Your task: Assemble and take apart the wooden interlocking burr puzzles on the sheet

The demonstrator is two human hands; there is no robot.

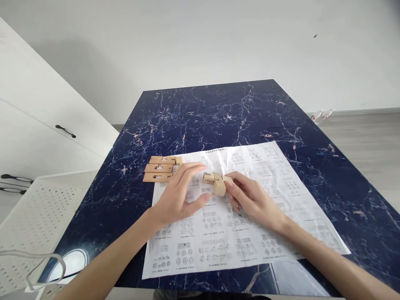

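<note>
On the creased printed sheet (215, 233) lies a small group of joined wooden blocks (219, 188), pale, with dark marks on some faces. My right hand (250, 198) pinches the right end of this group between thumb and fingers. To its left, my left hand (181, 193) is spread, thumb apart from fingers, holding nothing; a small gap separates it from the blocks. Just beyond the left hand, several slotted wooden pieces (158, 168) with numbers on them lie side by side at the sheet's upper left edge. My left fingers partly hide their right ends.
A dark blue marbled table (200, 116) carries everything and reaches back to a pale wall. White cabinets (46, 83) with black handles stand to the left. A white perforated chair (46, 208) and a pale cable (40, 255) are at the lower left.
</note>
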